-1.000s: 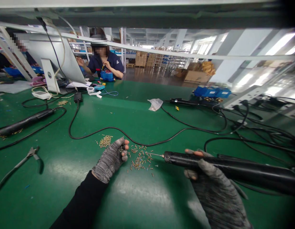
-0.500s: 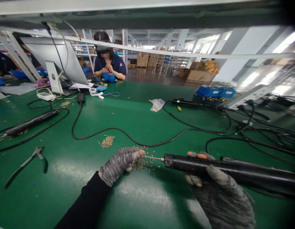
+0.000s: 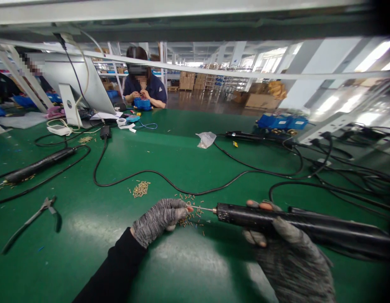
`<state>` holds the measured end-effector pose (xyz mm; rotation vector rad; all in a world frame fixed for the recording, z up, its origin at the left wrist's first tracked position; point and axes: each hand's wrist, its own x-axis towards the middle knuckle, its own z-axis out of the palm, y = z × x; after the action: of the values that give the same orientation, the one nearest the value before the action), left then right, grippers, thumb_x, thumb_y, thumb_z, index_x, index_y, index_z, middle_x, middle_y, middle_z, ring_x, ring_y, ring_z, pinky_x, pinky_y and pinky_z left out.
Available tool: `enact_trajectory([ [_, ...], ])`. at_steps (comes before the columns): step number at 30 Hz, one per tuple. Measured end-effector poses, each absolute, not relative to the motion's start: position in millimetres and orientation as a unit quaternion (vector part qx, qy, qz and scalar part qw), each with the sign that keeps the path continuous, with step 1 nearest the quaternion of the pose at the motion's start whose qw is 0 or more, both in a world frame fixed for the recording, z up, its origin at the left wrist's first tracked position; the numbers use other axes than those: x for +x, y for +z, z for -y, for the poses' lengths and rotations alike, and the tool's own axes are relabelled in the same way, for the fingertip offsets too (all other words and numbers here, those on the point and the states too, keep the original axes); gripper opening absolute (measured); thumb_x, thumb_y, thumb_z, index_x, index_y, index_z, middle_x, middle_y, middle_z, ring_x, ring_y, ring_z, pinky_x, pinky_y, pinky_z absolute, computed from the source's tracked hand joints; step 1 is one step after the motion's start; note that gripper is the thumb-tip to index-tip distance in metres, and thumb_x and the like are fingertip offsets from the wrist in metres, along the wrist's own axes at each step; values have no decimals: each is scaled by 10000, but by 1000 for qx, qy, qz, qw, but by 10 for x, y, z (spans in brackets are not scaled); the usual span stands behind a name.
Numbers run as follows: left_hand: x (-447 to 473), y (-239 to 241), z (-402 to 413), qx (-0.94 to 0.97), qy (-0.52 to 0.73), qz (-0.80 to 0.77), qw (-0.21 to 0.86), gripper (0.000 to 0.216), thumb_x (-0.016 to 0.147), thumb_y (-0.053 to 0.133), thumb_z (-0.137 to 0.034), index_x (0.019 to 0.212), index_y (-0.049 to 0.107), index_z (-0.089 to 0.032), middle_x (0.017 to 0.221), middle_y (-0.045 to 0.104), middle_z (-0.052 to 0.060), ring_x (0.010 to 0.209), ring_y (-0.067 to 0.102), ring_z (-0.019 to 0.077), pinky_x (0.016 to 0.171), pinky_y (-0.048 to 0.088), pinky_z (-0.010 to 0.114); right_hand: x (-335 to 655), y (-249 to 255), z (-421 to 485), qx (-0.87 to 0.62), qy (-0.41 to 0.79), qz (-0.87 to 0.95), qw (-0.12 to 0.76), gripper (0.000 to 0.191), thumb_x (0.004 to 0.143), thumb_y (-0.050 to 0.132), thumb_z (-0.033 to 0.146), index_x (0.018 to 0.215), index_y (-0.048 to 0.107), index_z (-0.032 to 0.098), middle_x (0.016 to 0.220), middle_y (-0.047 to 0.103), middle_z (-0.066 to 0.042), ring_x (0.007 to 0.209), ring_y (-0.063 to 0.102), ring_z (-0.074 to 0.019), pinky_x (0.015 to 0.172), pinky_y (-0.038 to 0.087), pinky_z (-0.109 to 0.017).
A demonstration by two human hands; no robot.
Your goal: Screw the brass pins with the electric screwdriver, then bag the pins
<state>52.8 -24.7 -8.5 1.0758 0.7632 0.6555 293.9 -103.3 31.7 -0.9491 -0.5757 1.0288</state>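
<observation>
Just right of the frame's middle, at the right and low down, my right hand (image 3: 292,256) is wrapped around a black electric screwdriver (image 3: 245,213), which lies nearly level with its thick end running off toward the right edge. Its thin bit (image 3: 204,208) points left, to the centre of the frame, where my left hand (image 3: 161,219) is closed, thumb and fingers drawn together at the bit's tip; whether a screw sits between them I cannot tell. Both hands wear grey knit gloves that leave fingertips bare.

Under and beside my left fingers, loose screws (image 3: 185,221), brass-coloured, are scattered over the green bench (image 3: 169,265). A tighter pile of screws (image 3: 141,189) lies just up and left of that hand. Above both, a black cable (image 3: 147,171) curves across the middle of the frame.

At the lower left lie pliers (image 3: 45,206), handles spread, and above them a second screwdriver (image 3: 40,165). A clear bag (image 3: 206,140) lies above centre, and blue units (image 3: 281,122) stand at the upper right near a white power strip (image 3: 324,128). In the upper left, beside a monitor (image 3: 75,80), a co-worker (image 3: 153,90) has both hands at a blue part (image 3: 142,103).
</observation>
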Motion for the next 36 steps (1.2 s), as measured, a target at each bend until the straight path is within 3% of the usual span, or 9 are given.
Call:
enact_trajectory([
  [6, 531, -123, 241, 458, 323, -371, 741, 314, 757, 730, -386, 952, 692, -143, 599, 428, -45, 473, 313, 42, 445, 160, 205, 2938, 346, 1013, -428, 475, 265, 722, 233, 665, 840, 381, 855, 746, 284, 1014, 673, -39, 571, 504, -124, 466, 486, -271],
  [12, 536, -197, 186, 384, 323, -268, 822, 337, 725, 757, -319, 995, 704, -125, 704, 431, -33, 503, 284, 16, 458, 194, 182, 2917, 358, 1031, -425, 468, 274, 725, 183, 706, 817, 372, 853, 744, 293, 1022, 673, -33, 585, 510, -131, 475, 486, -282],
  [22, 652, -165, 194, 240, 305, -281, 878, 426, 720, 729, -515, 809, 605, -118, 667, 560, -3, 433, 372, 11, 393, 223, 142, 2893, 322, 1054, -399, 494, 284, 718, 196, 707, 828, 346, 875, 744, 293, 1031, 683, -39, 574, 524, -129, 481, 498, -276],
  [30, 723, -220, 246, 172, 325, -251, 895, 245, 743, 738, -289, 770, 583, -101, 660, 574, 0, 437, 399, 3, 394, 257, 125, 2830, 277, 1046, -400, 499, 302, 707, 262, 684, 841, 364, 915, 747, 285, 1052, 683, -65, 600, 547, -156, 453, 485, -278],
  [36, 706, -185, 231, 166, 343, -268, 885, 202, 766, 703, -263, 816, 600, -97, 704, 577, 15, 473, 462, 25, 413, 331, 138, 2874, 242, 1052, -409, 495, 311, 701, 229, 722, 815, 385, 923, 746, 300, 1087, 670, -61, 583, 535, -140, 473, 494, -284],
])
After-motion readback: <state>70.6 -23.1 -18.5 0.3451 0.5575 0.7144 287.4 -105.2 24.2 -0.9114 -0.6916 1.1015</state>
